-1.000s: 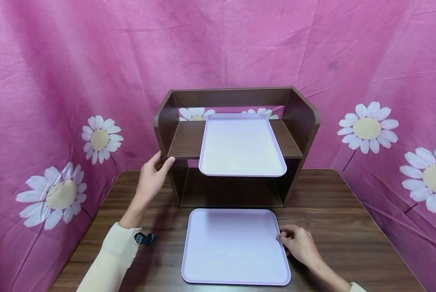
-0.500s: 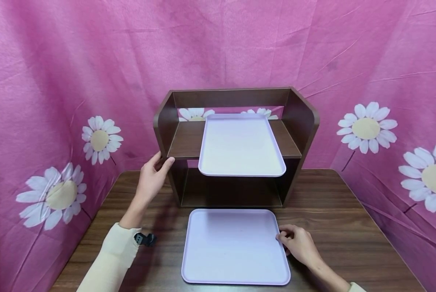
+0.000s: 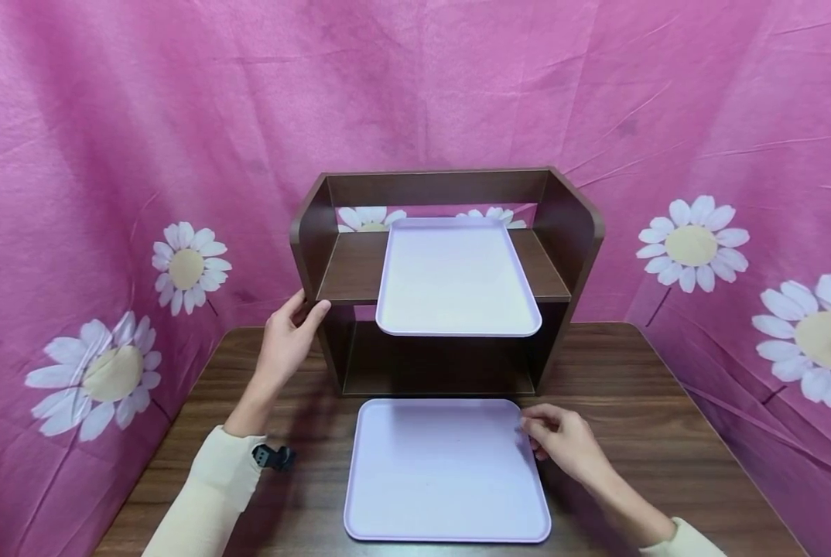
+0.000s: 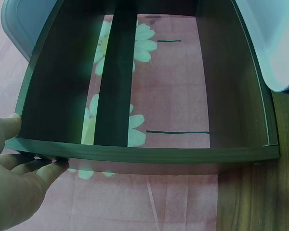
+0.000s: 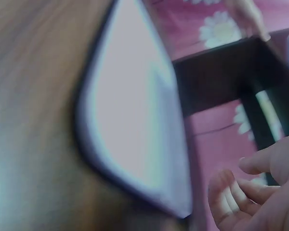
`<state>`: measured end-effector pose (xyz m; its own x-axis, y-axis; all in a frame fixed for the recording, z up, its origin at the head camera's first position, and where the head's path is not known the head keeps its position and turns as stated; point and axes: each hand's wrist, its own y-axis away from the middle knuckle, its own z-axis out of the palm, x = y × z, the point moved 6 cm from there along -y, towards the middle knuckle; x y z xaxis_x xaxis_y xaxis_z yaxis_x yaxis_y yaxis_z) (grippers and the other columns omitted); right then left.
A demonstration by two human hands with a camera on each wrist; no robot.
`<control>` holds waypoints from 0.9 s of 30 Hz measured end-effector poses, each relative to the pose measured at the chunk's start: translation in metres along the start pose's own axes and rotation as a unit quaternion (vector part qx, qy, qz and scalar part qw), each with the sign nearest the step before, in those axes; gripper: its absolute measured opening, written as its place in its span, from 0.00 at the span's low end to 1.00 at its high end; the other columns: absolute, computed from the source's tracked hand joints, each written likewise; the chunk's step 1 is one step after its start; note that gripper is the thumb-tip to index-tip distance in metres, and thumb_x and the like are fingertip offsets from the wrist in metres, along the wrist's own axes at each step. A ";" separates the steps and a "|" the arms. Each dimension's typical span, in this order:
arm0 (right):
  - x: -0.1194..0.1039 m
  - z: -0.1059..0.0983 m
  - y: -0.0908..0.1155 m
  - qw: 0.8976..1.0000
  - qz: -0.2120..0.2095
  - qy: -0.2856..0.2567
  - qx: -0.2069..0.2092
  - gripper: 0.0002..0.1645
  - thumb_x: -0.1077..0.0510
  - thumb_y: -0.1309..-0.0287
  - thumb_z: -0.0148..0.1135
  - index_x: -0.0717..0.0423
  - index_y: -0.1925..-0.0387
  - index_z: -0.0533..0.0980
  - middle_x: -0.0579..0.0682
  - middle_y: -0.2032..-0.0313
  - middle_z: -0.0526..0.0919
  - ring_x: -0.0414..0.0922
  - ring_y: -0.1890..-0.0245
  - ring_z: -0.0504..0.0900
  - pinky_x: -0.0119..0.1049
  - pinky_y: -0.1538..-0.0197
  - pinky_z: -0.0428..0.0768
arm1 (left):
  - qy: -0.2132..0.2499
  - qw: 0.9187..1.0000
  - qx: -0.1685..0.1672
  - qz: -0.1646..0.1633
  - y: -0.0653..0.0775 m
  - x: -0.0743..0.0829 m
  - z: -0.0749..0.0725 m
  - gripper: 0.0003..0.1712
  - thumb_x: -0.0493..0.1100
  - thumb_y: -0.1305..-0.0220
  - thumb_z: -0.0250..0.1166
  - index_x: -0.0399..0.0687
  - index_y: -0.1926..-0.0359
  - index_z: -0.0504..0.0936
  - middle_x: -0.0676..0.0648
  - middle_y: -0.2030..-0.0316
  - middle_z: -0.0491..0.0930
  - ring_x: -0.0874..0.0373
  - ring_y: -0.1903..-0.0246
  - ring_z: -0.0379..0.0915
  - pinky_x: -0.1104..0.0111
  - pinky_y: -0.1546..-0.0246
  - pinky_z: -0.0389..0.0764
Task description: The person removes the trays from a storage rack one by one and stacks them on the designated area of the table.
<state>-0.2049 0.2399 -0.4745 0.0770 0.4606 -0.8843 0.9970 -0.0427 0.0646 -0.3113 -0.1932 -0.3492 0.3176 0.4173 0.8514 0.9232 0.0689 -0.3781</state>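
A dark brown two-level desk shelf (image 3: 569,232) stands at the back of the table. My left hand (image 3: 286,340) grips its left side panel near the middle board, thumb at the front edge and fingers along the outer face. One pale lilac tray (image 3: 457,278) lies lengthwise on the upper board, its front end jutting past the board. A second lilac tray (image 3: 443,480) lies flat on the table before the shelf. By its right far corner hovers my right hand (image 3: 565,441). In the right wrist view its fingers (image 5: 226,197) are loosely bent, apart from the tray and holding nothing.
The wooden table (image 3: 652,433) extends to both sides of the shelf. A pink cloth (image 3: 415,85) with white daisies hangs behind and on either side. A dark strap (image 3: 274,457) sits at the left sleeve.
My right hand has left the lower tray's right edge and moved up and slightly left, towards its far corner. The left hand keeps its grip on the shelf; both trays stay put.
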 end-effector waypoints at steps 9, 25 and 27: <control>-0.075 -0.008 -0.002 0.988 -0.068 -0.119 -0.076 0.21 0.62 0.23 0.62 0.78 0.41 0.77 0.55 0.62 0.89 0.41 0.65 0.90 0.38 0.57 0.91 | -0.002 1.000 -0.003 0.002 0.000 0.000 -0.001 0.30 0.49 0.22 0.66 0.45 0.25 0.76 0.35 0.38 0.84 0.47 0.39 0.82 0.89 0.52 0.75; -0.135 0.000 -0.007 0.951 -0.036 -0.271 -0.147 0.32 0.53 0.21 0.60 0.73 0.32 0.63 0.52 0.47 0.89 0.45 0.48 0.91 0.38 0.38 0.85 | -0.003 1.000 -0.002 0.001 0.000 0.000 -0.001 0.30 0.49 0.22 0.66 0.44 0.26 0.76 0.35 0.38 0.84 0.47 0.38 0.82 0.89 0.52 0.74; -0.140 0.004 -0.007 0.941 -0.033 -0.298 -0.159 0.28 0.54 0.20 0.58 0.71 0.34 0.64 0.52 0.46 0.89 0.46 0.46 0.90 0.39 0.36 0.84 | -0.007 1.000 -0.001 0.001 0.000 0.000 -0.001 0.30 0.49 0.22 0.66 0.44 0.26 0.76 0.35 0.38 0.84 0.46 0.38 0.81 0.89 0.51 0.74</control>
<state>-0.2225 0.1727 -0.3532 0.0913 -0.1306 -0.9872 0.9587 0.2796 0.0517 -0.3111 -0.1938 -0.3491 0.3163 0.4295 0.8459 0.9231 0.0662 -0.3788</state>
